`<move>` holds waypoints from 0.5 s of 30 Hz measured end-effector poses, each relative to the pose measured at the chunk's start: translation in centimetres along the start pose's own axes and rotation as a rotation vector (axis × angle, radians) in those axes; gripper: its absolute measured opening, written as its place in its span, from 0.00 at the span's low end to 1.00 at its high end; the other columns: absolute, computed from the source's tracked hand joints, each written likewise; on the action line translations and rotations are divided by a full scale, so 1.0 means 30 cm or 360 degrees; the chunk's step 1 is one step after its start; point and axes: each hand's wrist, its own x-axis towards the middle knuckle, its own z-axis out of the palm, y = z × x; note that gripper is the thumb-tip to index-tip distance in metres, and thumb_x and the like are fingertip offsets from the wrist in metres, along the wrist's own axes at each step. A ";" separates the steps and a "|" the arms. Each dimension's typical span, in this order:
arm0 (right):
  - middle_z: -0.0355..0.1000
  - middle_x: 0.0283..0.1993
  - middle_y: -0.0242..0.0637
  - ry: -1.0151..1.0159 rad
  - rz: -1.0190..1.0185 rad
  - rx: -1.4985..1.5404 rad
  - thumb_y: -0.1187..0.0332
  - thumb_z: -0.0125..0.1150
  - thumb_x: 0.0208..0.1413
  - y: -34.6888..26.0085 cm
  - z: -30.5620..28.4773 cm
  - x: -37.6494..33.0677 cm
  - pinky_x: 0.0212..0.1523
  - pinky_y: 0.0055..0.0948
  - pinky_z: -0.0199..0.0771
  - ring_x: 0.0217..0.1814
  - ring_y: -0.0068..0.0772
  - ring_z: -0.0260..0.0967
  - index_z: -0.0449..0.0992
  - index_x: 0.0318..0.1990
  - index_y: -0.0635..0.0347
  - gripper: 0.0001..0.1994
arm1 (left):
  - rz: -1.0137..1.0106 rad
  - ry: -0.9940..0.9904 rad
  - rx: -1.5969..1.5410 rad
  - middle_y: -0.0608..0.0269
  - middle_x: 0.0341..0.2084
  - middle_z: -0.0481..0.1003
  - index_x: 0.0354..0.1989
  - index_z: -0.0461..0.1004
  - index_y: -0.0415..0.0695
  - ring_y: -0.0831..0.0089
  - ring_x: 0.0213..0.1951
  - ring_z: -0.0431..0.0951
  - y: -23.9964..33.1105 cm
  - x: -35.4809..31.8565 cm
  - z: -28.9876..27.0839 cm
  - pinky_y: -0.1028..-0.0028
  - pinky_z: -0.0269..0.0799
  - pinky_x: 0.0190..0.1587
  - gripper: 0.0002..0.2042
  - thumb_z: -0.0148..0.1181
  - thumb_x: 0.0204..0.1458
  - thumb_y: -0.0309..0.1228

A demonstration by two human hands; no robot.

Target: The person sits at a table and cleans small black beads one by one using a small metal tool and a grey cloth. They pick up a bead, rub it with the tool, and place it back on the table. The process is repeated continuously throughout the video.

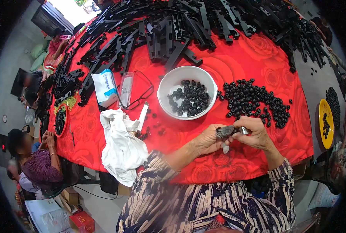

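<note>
At lower centre, the left hand (208, 140) and right hand (254, 134) both pinched a small dark grey piece (225, 132), while the white round bowl (187, 92) was partly filled and many loose black beads (254, 101) remained unsorted alongside.

Soft, even daylight fills the scene, brightest far beyond the hands (235, 136), where an overexposed doorway (70, 9) blows out to white. The red cloth (258, 58) is vivid and its shadows are faint. The bowl (173, 83) ahead of the hands is sharp, with mild glare on its rim. Fisheye bending curves the edges; black vignetting fills the corners. Below the hands, the sleeves (204, 202) look slightly hazy.
</note>
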 end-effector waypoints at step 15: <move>0.64 0.20 0.36 0.0127 -0.0105 -0.0117 0.73 0.69 0.39 0.032 0.013 -0.049 0.19 0.30 0.59 0.19 0.32 0.63 0.75 0.32 0.63 0.11 | -0.0139 0.0136 -0.0014 0.63 0.28 0.75 0.38 0.73 0.38 0.75 0.26 0.76 -0.021 0.014 -0.011 0.73 0.77 0.26 0.11 0.57 0.52 0.33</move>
